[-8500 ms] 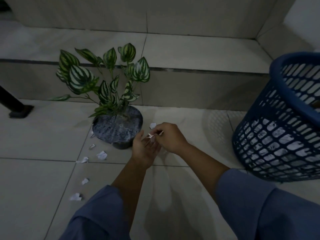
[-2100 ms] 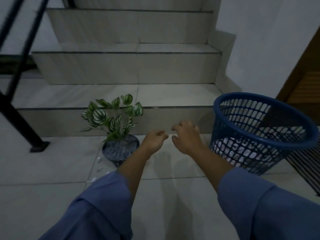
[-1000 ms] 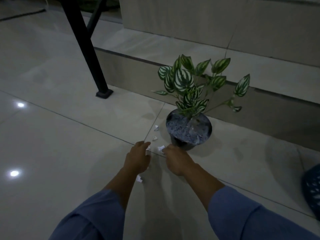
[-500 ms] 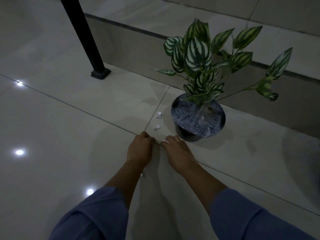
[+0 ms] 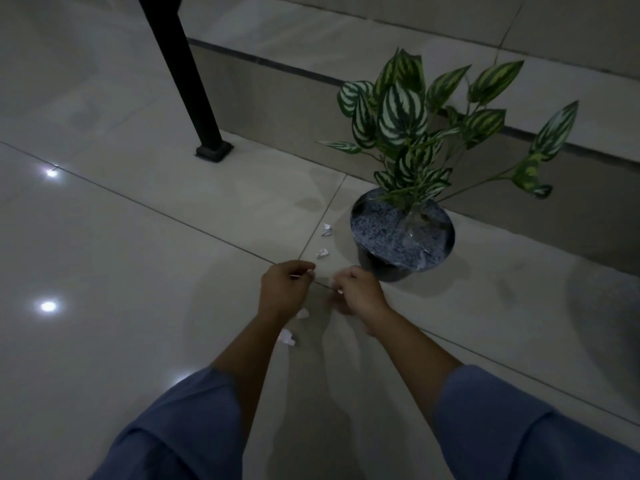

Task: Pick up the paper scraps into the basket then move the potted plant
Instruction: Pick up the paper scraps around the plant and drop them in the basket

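The potted plant (image 5: 401,237), with striped green leaves in a dark round pot, stands on the tiled floor by a step. My left hand (image 5: 285,289) hovers just left of the pot's front, fingers pinched on a white paper scrap. My right hand (image 5: 360,294) is beside it, close to the pot, and also pinches a small white scrap. Two paper scraps lie left of the pot, one (image 5: 326,229) farther and one (image 5: 322,252) nearer. Two more scraps (image 5: 286,337) lie under my left wrist. The basket is out of view.
A black metal post (image 5: 194,81) with a square foot stands on the floor at the left rear. A tiled step (image 5: 277,95) runs behind the plant. Glossy floor tiles with light reflections stretch to the left.
Both hands have lifted a little off the floor, each pinching a scrap it pressed on half a second ago. The view has drawn slightly back from the plant.
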